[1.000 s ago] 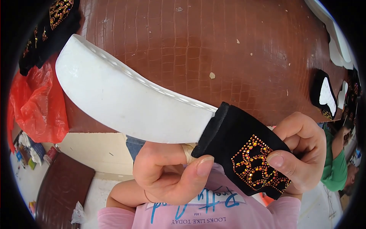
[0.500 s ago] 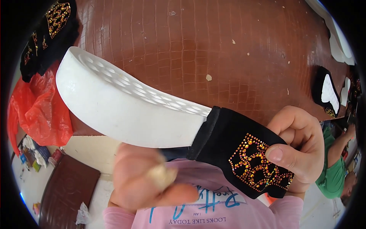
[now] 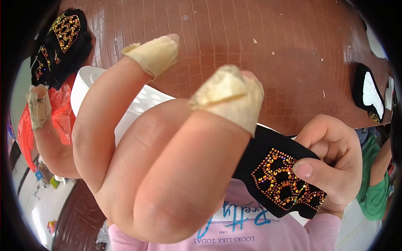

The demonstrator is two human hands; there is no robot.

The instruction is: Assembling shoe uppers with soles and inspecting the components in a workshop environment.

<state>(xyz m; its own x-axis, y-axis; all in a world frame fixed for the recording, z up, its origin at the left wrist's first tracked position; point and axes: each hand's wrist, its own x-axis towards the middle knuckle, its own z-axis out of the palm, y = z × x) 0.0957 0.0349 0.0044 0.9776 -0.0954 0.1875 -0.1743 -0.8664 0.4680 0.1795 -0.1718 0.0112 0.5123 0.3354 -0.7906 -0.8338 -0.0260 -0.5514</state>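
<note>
In the foreground my left hand is raised with its fingers apart, holding nothing. Cream tape wraps several of its fingertips. Behind it, largely covered, is a thick white wedge shoe sole with a dimpled face. My right hand pinches a black fabric shoe upper between thumb and fingers. Orange and gold rhinestones form a pattern on that upper. The join between upper and sole is hidden behind my left hand.
A brown, crocodile-patterned table carries small scraps. Black rhinestone uppers lie at the far left beside a red plastic bag. To the right are a black and white shoe piece and a person in green.
My left hand has risen toward the camera and spread its fingers, covering much of the sole. My right hand keeps its grip on the upper.
</note>
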